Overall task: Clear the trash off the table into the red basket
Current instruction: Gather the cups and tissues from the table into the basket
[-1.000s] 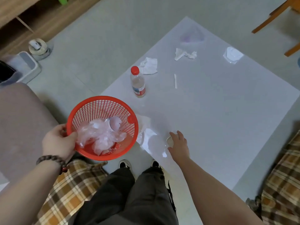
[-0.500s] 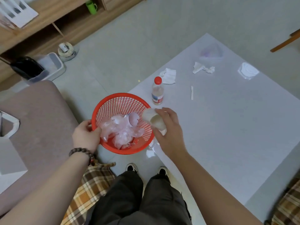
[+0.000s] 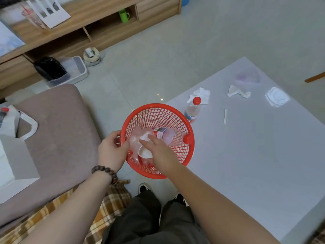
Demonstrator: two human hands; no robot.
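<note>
My left hand (image 3: 110, 152) grips the left rim of the red basket (image 3: 158, 107), held off the table's near left corner. My right hand (image 3: 161, 155) is over the basket with its fingers spread. A white paper cup (image 3: 145, 152) lies just under those fingers, on crumpled clear plastic (image 3: 135, 140) and beside a clear bottle (image 3: 163, 133). On the grey table (image 3: 246, 155) a red-capped bottle (image 3: 192, 111) stands upright. Behind it lie a white tissue (image 3: 200, 95), a second crumpled tissue (image 3: 237, 91), a paper strip (image 3: 225, 116), a clear plastic lid (image 3: 277, 96) and a clear bag (image 3: 248, 77).
A brown sofa (image 3: 58, 129) with a white bag (image 3: 10, 124) is on my left. On the floor beyond stand a grey tray holding a black object (image 3: 51, 67) and a wooden shelf unit (image 3: 88, 23). A wooden chair leg (image 3: 314, 78) shows at the right edge.
My right hand picked the white cup off the table's near edge, carried it left and brought it down into the basket. The left hand raised the basket toward it.
</note>
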